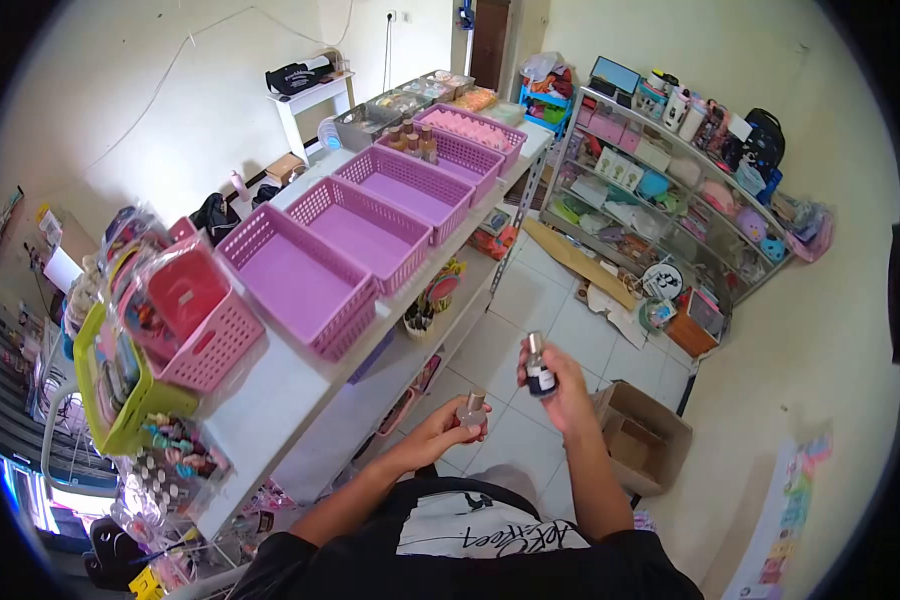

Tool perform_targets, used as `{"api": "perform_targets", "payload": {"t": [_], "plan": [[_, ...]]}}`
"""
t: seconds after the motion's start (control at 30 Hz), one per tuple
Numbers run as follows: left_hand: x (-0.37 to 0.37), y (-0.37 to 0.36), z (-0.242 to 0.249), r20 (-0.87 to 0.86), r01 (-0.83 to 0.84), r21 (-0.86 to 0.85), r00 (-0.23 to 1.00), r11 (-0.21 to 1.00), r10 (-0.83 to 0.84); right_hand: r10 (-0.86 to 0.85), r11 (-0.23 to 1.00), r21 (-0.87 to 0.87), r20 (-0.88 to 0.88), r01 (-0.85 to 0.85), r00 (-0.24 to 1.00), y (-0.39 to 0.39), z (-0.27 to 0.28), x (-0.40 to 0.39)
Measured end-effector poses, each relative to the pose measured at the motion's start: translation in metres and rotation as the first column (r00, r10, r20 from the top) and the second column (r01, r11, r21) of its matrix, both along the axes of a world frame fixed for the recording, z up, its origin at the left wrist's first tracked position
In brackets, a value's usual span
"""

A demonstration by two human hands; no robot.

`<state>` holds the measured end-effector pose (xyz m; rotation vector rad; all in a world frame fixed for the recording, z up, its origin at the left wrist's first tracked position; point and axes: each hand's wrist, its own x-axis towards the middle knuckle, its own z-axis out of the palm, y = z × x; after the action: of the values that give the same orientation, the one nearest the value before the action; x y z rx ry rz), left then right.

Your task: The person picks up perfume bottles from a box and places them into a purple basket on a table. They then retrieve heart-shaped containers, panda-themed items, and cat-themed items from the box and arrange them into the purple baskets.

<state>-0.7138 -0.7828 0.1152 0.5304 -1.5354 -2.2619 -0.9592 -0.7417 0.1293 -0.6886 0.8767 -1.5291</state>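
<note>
My left hand [440,434] is closed around a small bottle [472,411] with a pinkish body and a metallic cap; it looks like a perfume bottle. A second perfume bottle [541,377], dark with a white label and a silver cap, is gripped upright in my right hand [564,392]. Both hands are in front of my body, over the tiled floor and to the right of the table. Purple baskets [290,285] stand in a row along the white tabletop [260,410]. Several similar bottles [410,142] are grouped in a basket farther back.
A pink basket [232,340] and a green basket [135,440], both filled, sit at the table's near end. An open cardboard box [660,430] lies on the floor at right. Glass shelves [660,180] full of goods line the far wall. Flat cardboard [580,262] leans before them.
</note>
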Motion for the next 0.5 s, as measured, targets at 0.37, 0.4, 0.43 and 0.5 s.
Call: {"api": "perform_targets", "payload": {"t": [0.37,0.4,0.43,0.5], "plan": [[-0.102,-0.12,0.04,-0.128,-0.312,-0.033,0.944,0.949,0.306,0.056,0.902,-0.314,-0.593,-0.296,0.803,-0.274,0.151,-0.124],[-0.113,-0.126,0.043,-0.155,-0.356,-0.06,0.926,0.932,0.344,0.105,0.866,-0.319,-0.638,-0.386,0.762,-0.302,0.16,-0.123],[-0.123,-0.133,0.047,-0.148,-0.386,-0.052,0.915,0.921,0.375,0.145,0.825,-0.319,-0.678,-0.467,0.72,-0.329,0.165,-0.122],[-0.141,-0.146,0.055,-0.196,-0.474,-0.055,0.868,0.879,0.456,0.229,0.736,-0.265,-0.769,-0.623,0.598,-0.392,0.162,-0.118]]}}
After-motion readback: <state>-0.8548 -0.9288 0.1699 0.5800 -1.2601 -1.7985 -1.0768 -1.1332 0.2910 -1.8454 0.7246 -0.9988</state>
